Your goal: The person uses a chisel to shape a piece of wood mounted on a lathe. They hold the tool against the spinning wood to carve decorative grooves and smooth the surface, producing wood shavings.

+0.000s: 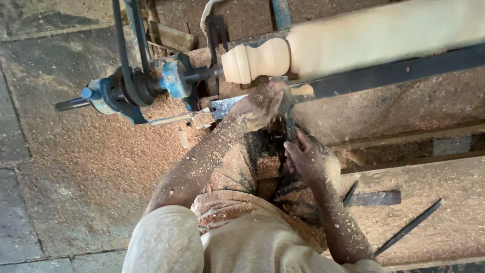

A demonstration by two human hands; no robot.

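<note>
Pale turned wooden spindle (353, 43), bulb-and-bead profile at its near end, mounted on a lathe. Its long axis runs left to right across the upper frame, rising slightly toward the right. Left end sits on a dark steel shaft held in a blue cast-metal headstock (131, 91) with a drive belt looped over it.

Left hand (260, 103) lies just below the spindle's rounded bead, on the dark flat steel tool rest (394, 76), which runs parallel to the spindle. Fingers curled down over the forward part of a dark metal turning chisel (289, 119); grip closed on it. The tip meets the wood from below, hidden behind the fingers.

Right hand (305, 162) sits lower, nearer the body, fingers wrapped narrow around the chisel's rear. The chisel's axis runs roughly crosswise to the spindle.

Left hand is nearer the wood. Sawdust coats both forearms and the bench (439, 227); two spare dark chisels (409, 227) lie to the right.
</note>
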